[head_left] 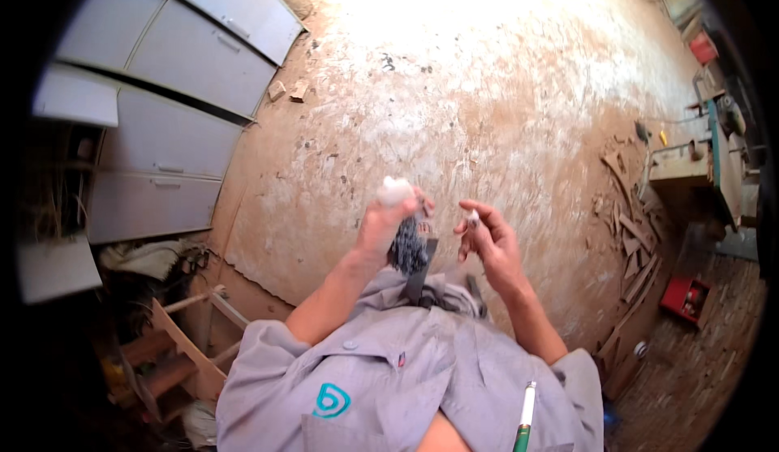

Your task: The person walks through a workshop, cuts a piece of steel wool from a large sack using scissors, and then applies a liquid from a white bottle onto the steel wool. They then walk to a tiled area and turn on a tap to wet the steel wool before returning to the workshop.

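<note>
Atop the left hand [375, 226], at the finger end, sits a white lump [395, 191]. The left hand is curled closed around its lower part. Directly below the fingers of that hand hangs a grey bundle [408, 247] of fine strands; whether the fingers grip it or it only rests against them cannot be told. A dark strip [420, 273] stands just beside the bundle, on the side toward the right hand [493, 245].

Handling: the lump appears light and soft, and is likely to deform or shed under a hard squeeze. Hold it low, with light pressure. The bundle appears light and flexible, with strands that may slip apart; grasp it near its upper end.

The right hand is apart from the lump, level with the bundle, fingers half curled. A white patch shows at its thumb; whether this is a held piece or residue is unclear.
</note>
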Motion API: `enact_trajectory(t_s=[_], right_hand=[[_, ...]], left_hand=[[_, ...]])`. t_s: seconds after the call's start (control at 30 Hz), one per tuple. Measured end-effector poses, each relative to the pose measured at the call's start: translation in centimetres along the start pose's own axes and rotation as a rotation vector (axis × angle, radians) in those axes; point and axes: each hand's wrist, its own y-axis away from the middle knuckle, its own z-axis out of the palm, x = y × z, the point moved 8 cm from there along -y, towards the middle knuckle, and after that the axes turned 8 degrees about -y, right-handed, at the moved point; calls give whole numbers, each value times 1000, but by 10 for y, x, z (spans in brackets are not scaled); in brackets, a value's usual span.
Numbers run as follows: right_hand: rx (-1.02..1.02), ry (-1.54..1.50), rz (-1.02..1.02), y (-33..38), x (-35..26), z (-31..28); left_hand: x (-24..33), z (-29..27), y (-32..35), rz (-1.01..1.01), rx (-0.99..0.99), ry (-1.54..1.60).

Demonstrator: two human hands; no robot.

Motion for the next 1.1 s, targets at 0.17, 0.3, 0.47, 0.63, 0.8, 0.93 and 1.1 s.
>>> enact_trajectory(t_s=[0.17,0.3,0.47,0.63,0.8,0.93,1.1], right_hand=[[111,184,-85,-108,-73,-61],[122,216,-111,-197,-130,-113],[71,397,-59,-308,-206,-142],[-62,310,-19,-459,-265,-144],[-246,574,-15,-592,-300,-137],[-296,691,-197,-704,-344,-120],[-274,751,-79,-824,-407,-94]], left_hand=[[42,40,-154,-39,-69,20],[71,76,-263,-43,-74,13],[125,112,-375,6,30,57],[184,108,-462,119,232,86],[232,68,-542,209,389,116],[286,48,-639,198,396,248],[379,50,-780,169,294,307]])
